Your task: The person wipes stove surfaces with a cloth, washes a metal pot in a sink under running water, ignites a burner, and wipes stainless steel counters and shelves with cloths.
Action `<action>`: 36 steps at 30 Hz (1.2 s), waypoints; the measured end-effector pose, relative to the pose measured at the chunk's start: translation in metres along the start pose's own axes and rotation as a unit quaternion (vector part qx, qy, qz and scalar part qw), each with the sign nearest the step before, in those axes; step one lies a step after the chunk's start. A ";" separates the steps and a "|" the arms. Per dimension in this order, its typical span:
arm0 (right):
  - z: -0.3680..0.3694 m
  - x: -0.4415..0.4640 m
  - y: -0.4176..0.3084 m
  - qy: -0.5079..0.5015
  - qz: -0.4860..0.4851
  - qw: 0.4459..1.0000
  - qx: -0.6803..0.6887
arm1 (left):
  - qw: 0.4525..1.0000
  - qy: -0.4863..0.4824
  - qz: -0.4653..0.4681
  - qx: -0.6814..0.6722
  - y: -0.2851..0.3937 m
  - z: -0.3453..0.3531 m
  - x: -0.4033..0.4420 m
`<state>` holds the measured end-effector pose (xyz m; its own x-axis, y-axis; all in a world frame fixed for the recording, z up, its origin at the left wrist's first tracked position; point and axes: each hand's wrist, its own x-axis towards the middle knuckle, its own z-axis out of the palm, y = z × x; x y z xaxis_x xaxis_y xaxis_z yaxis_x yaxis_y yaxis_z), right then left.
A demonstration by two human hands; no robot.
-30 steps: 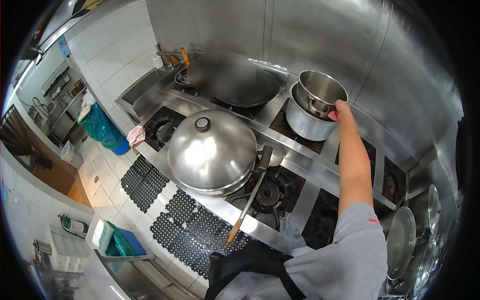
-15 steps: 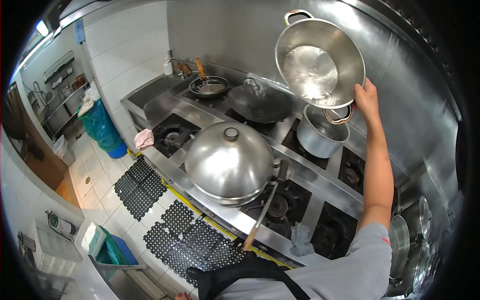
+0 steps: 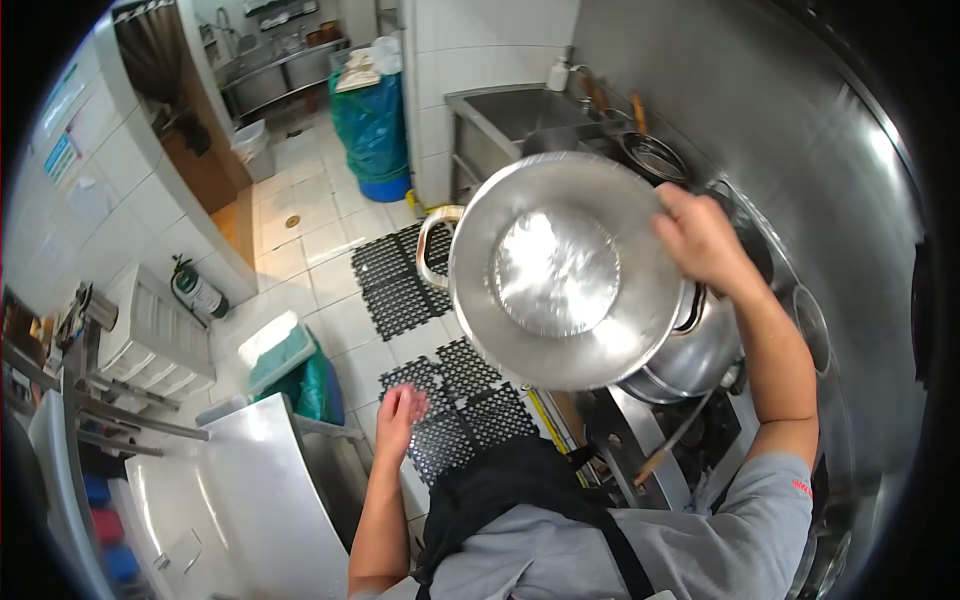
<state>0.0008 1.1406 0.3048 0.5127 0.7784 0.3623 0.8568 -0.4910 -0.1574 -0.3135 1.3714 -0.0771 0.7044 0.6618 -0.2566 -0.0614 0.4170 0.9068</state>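
A wide, two-handled stainless steel pot [image 3: 480, 262] fills the middle of the view, tilted so its shiny inside faces me. My right hand [image 3: 700, 238] is closed around its right side by the handle, holding it off the stove. The pot's left handle sticks out free over the floor. My left hand [image 3: 398, 412] hangs low in front of my apron, above the floor mats, with loosely curled, slightly blurred fingers and nothing visible in it. Partly hidden behind the pot is a domed steel lid [image 3: 700, 355] on the stove.
A steel counter [image 3: 230, 500] stands at my left, beside a bin with a green bag [image 3: 312, 385]. Black rubber mats [image 3: 395, 290] lie on the tiles. Farther off are a blue bin with a green bag [image 3: 370, 120], a steel sink [image 3: 515, 108] and a fire extinguisher [image 3: 200, 290].
My view has swung left, away from the stove. The pot has come from above the back burners toward me and left, still in my right hand. My left hand has risen into view.
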 end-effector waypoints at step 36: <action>0.359 0.586 0.157 0.019 0.245 0.956 0.161 | 0.949 -0.196 0.149 0.195 0.347 0.047 0.857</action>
<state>0.4554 1.6601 0.1622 0.8595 0.4683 0.2048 0.4902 -0.6418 -0.5898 0.3020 2.0543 0.0327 0.9103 0.4001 0.1060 -0.0867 -0.0661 0.9940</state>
